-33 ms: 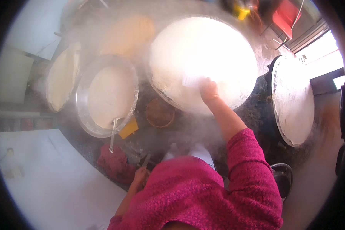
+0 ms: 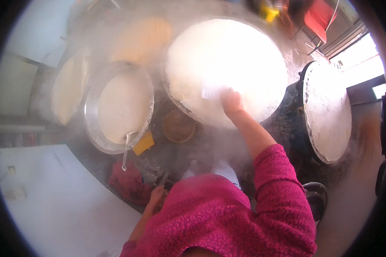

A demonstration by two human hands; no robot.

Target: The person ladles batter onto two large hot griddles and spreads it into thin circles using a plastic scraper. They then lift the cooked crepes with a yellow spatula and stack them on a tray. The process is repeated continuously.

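My right hand (image 2: 232, 102) reaches over a large round pan (image 2: 182, 105) covered with a white layer. Its fingers are closed on a flat white scraper (image 2: 210, 91), which lies low over the white surface; glare and steam blur its outline. Down by my left side, my left hand (image 2: 157, 195) is wrapped round the handle of a knife (image 2: 164, 178), whose blade points up and away. To the left stands a wide metal basin (image 2: 94, 135) of pale batter (image 2: 122, 107), with a metal ladle (image 2: 126, 152) hooked over its near rim.
A round wooden stool (image 2: 179, 126) and a yellow block (image 2: 144, 143) sit between basin and pan. Another round white-covered surface (image 2: 327, 113) stands at right, a pale round sheet (image 2: 70, 88) at left. A red chair (image 2: 318, 19) is far right. A white tabletop (image 2: 51, 197) fills the lower left. Steam drifts throughout.
My right hand and the scraper have shifted slightly to the left over the pan. My left hand stays where it was with the knife.
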